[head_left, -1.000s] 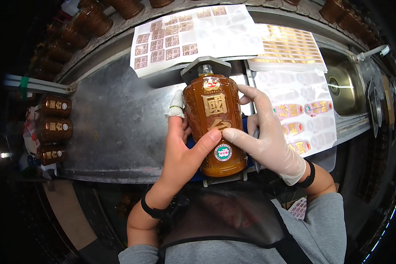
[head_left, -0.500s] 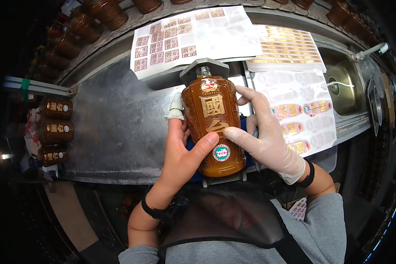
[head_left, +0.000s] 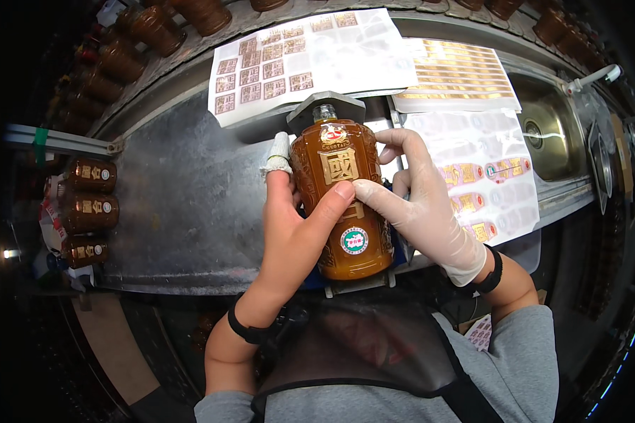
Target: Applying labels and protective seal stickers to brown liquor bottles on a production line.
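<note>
Brown bottle [head_left: 363,220] lies on its back, neck away from the person, over the metal worktop [head_left: 183,197]; all places below are relative to it. Left hand [head_left: 289,229]: bare, in from the near left, thumb across the bottle's front, fingers along its left side, index wrapped in white cloth [head_left: 279,153] and raised. Right hand [head_left: 430,204]: pale glove, in from the near right, thumb tip beside the other thumb on the front, index bent to the right shoulder, lower fingers curled. Both hands grasp the bottle; firmness I can't tell.

Grey holder [head_left: 360,111] sits behind the bottle's neck. Sheet of dark square stickers [head_left: 363,49] beyond it, gold-striped sheet [head_left: 466,70] far right, pink-and-gold label sheet [head_left: 497,144] right, crowding that side. Sink [head_left: 568,148] further right. Three brown bottles [head_left: 92,204] well left.
</note>
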Demonstrator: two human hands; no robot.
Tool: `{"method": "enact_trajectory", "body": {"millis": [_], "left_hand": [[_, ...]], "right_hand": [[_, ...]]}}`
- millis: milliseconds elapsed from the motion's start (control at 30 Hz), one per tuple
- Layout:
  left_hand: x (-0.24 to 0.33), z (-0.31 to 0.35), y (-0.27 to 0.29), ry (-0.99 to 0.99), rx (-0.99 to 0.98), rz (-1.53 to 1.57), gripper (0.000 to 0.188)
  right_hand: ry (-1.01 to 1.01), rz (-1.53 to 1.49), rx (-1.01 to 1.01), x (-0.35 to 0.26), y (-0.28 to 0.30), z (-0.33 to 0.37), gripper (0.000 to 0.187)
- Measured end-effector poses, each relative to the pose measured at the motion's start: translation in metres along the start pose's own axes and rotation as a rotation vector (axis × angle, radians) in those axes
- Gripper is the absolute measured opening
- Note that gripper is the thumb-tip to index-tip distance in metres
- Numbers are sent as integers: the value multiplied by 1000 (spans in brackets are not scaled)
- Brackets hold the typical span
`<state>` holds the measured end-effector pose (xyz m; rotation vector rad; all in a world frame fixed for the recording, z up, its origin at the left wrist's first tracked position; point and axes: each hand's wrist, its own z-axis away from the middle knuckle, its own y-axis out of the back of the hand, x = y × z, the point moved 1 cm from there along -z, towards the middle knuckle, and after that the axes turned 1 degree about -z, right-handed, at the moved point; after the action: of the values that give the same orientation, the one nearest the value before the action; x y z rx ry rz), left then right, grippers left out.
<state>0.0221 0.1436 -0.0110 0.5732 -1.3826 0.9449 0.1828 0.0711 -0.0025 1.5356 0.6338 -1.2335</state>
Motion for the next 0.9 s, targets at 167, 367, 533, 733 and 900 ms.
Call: {"method": "enact_trajectory", "body": {"millis": [167, 367, 533, 733, 900], "left_hand": [[-4, -1, -1, -38, 21, 43, 84], [-10, 2, 7, 27, -22, 21, 83], [-14, 26, 15, -32, -66, 22, 86], [-20, 30, 20, -57, -123, -31, 93], [-14, 27, 16, -57, -88, 43, 88]], "right_hand": [[-11, -60, 29, 2, -3, -1, 61], [-154, -375, -17, 15, 1, 3, 66], [-103, -183, -80, 5, 9, 22, 71], [-42, -116, -89, 5, 7, 25, 72], [-109, -179, -98, 4, 4, 25, 70]]}}
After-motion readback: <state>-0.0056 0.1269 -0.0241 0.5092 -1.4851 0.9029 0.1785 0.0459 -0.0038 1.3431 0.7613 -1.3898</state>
